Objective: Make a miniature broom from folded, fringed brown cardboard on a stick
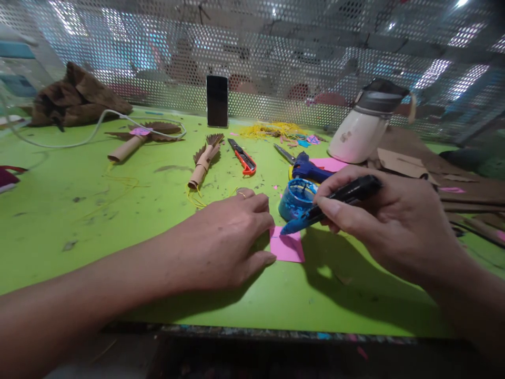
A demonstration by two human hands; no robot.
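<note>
Green tabletop (118,237): right hand (386,221) grips glossy marker (339,202).

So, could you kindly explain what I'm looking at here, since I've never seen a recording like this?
There is no machine: this is one picture from a camera worn on a person's head, looking down at their own two bare hands over a green table. The left hand presses flat on a pink paper. The right hand grips a black marker with a blue tip that touches the paper's top edge. Just behind is a small blue pot, then a blue glue gun and an orange cutter. Two paper rolls with brown fringes lie to the left. A phone stands against the perforated screen, and a white jug leans at the right.
</note>
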